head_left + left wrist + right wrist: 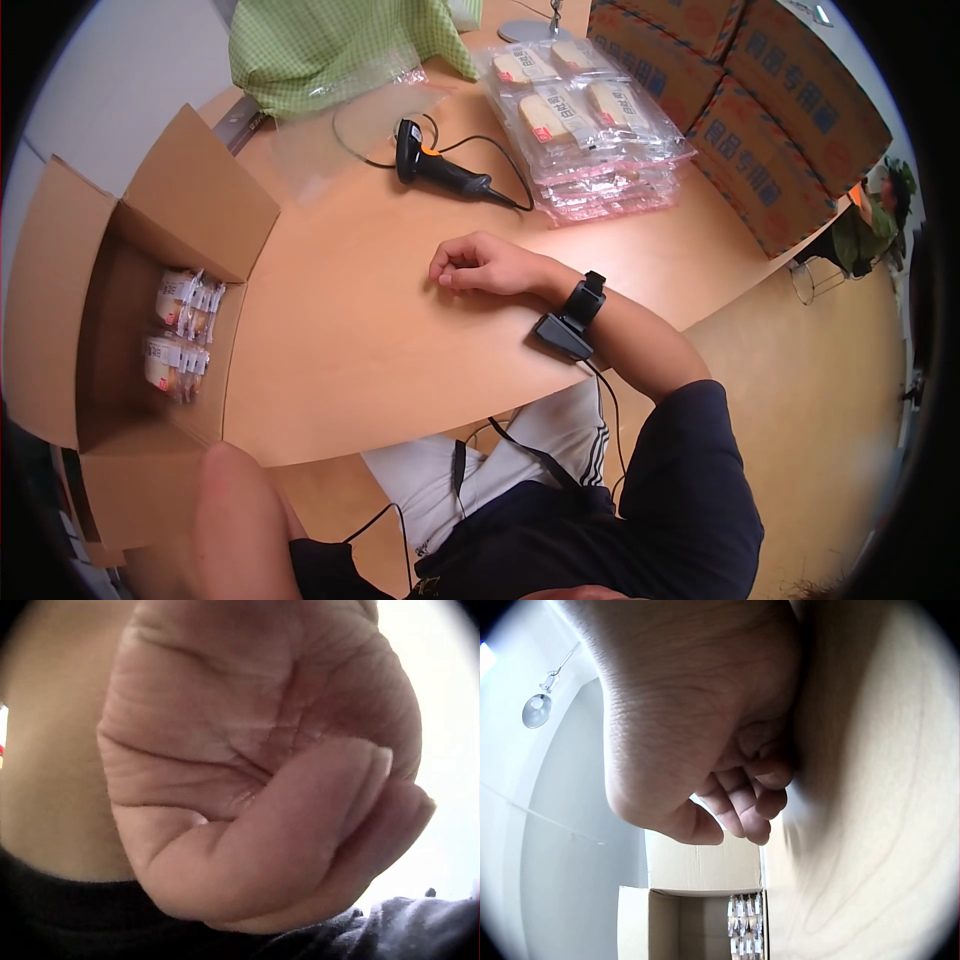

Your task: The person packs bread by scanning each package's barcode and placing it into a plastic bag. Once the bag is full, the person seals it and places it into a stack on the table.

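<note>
My right hand [485, 265] rests on the table [340, 350] in front of the scanner, its fingers loosely curled with nothing in them. The right wrist view shows the same hand [697, 727], side against the wooden surface. In the left wrist view my left hand [255, 772] is raised near a dark sleeve, fingers bent loosely over the palm and holding nothing. Only the bent left arm shows in the head view; its hand is out of frame. A black barcode scanner [440, 175] lies beyond the right hand.
An open cardboard box [115, 330] at the left holds wrapped bread packs [178, 365]. Clear bags of bread [570, 115] are stacked at the back, beside printed cartons [765, 120]. Green checked cloth [330, 50] and plastic film [335, 140] lie at the back left. A person [875, 225] is at far right.
</note>
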{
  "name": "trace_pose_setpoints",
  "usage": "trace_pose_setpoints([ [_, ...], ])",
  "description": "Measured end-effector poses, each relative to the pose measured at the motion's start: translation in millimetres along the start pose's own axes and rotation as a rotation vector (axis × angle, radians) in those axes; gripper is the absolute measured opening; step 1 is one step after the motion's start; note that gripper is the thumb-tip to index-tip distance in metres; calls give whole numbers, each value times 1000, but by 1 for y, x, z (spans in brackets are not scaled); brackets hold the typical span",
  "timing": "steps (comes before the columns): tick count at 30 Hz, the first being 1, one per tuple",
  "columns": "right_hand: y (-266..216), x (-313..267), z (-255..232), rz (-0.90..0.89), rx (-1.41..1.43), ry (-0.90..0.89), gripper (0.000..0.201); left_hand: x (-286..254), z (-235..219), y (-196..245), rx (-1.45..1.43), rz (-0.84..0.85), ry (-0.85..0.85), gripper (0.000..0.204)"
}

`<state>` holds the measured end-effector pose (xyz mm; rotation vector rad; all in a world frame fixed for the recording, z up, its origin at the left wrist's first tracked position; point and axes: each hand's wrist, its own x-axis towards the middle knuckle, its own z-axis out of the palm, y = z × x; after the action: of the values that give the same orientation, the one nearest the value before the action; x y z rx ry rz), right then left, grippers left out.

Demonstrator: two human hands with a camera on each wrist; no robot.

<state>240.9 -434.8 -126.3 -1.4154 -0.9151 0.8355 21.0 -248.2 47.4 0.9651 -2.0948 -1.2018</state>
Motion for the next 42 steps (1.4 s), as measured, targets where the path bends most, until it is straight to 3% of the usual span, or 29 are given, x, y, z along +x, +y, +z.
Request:
trace_pose_setpoints([
  [42, -10, -2, 6, 78, 54, 45, 14, 13, 18, 11, 133, -183, 201, 23],
])
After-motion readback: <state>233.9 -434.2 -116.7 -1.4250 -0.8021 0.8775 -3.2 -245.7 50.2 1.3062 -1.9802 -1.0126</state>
